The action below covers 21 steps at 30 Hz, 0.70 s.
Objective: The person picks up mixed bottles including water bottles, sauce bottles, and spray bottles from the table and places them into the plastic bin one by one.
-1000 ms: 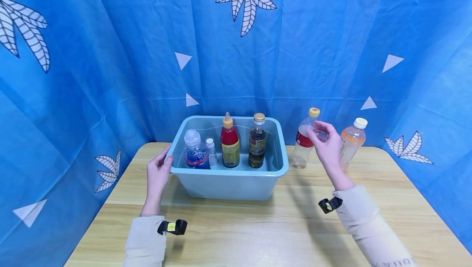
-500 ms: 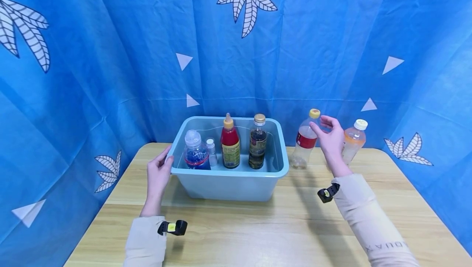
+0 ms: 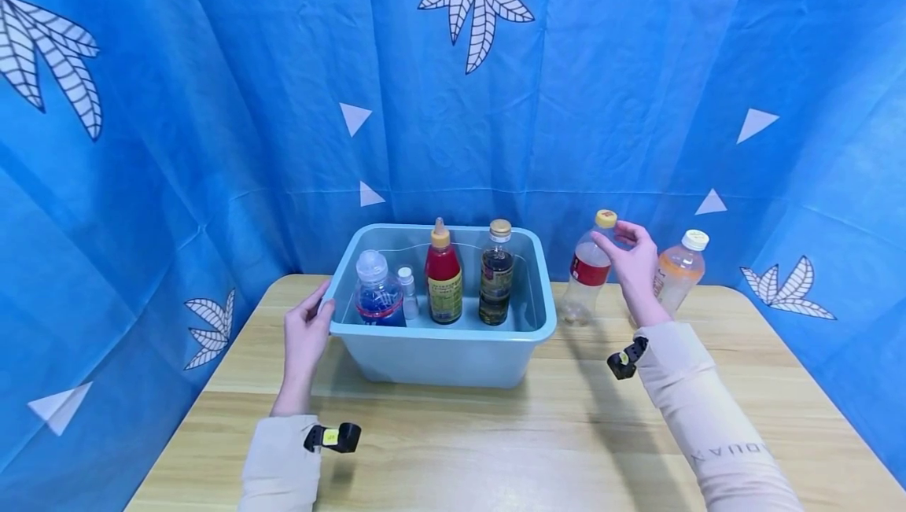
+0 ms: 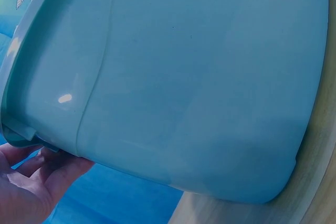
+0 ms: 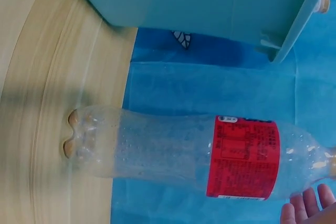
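Note:
A light-blue plastic tub (image 3: 439, 360) stands on the table. My left hand (image 3: 307, 335) grips its left rim near the front corner; in the left wrist view the fingers (image 4: 65, 174) reach under the rim. To the right of the tub stands a clear plastic bottle (image 5: 163, 140) with a red label and yellow cap, upright on the table. Beside its neck is my right hand (image 3: 635, 267), thumb and fingers apart, the fingertips (image 5: 311, 198) right at the bottle's shoulder in the right wrist view. A second clear bottle (image 3: 679, 272), white-capped with an orange label, stands partly behind this hand.
Inside the tub stand a blue-labelled bottle (image 3: 378, 296), a small white-capped bottle (image 3: 408, 292), a red sauce bottle (image 3: 443, 280) and a dark bottle (image 3: 495, 284). A blue patterned curtain (image 3: 453, 142) hangs behind the wooden table (image 3: 453, 457).
My right hand has risen slightly along the red-labelled bottle to its neck, and the sleeve has shifted with it. My left hand keeps its hold on the tub; the bottles stay in place.

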Each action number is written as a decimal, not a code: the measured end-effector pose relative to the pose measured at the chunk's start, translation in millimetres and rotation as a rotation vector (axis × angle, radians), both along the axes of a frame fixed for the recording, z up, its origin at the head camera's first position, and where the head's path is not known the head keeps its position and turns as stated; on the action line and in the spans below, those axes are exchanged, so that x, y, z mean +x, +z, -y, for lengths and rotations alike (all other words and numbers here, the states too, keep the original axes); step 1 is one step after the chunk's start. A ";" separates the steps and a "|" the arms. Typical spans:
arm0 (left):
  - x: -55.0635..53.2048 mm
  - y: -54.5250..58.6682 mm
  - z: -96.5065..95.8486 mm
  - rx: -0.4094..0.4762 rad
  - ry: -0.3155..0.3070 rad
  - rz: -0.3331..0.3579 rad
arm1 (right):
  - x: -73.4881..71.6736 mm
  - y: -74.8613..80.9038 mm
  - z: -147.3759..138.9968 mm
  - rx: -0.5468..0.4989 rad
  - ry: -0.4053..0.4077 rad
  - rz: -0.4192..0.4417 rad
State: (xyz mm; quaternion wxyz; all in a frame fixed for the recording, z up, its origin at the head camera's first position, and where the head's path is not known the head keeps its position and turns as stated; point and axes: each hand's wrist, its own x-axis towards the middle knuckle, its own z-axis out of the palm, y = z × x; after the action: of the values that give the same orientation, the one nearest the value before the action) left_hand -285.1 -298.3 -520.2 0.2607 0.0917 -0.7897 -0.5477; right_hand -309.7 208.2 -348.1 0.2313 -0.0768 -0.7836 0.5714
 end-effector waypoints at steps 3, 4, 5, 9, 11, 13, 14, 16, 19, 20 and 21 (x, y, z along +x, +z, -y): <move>0.4 0.0 -0.1 0.008 0.000 -0.021 | -2.8 -1.0 -0.8 0.005 0.008 -0.003; 0.7 0.3 -0.2 0.006 0.000 -0.027 | -3.6 -1.3 -1.1 0.006 0.012 0.000; 1.1 0.7 -0.3 0.001 0.000 -0.029 | -4.3 -1.4 -1.2 0.008 0.016 0.003; 1.9 2.1 -1.0 -0.009 0.001 -0.034 | -5.9 -1.6 -2.0 0.012 0.031 0.015; 2.2 2.4 -1.4 -0.008 0.000 -0.030 | -6.2 -1.5 -2.3 0.019 0.037 0.024; 1.7 2.2 -1.3 -0.003 -0.003 -0.034 | -6.4 -1.4 -2.6 0.021 0.048 0.035; 1.8 2.4 -1.5 0.000 -0.004 -0.036 | -6.5 -1.4 -2.7 0.025 0.052 0.039; 2.0 2.5 -1.8 0.003 -0.004 -0.038 | -6.3 -1.5 -2.7 0.028 0.066 0.050; 2.0 2.2 -1.9 0.008 -0.003 -0.032 | -5.9 -1.9 -2.8 0.031 0.088 0.064; 2.4 2.4 -2.2 0.008 -0.002 -0.029 | -5.8 -2.1 -2.8 0.034 0.093 0.064; 2.4 2.0 -2.2 0.011 -0.001 -0.027 | -5.7 -2.5 -2.8 0.034 0.098 0.064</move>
State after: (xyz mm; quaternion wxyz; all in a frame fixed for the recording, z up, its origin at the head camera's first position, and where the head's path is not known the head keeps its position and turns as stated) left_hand -282.7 -296.1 -518.1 0.2707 0.0852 -0.7832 -0.5533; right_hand -315.4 211.1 -350.5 0.1789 -0.0527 -0.8031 0.5660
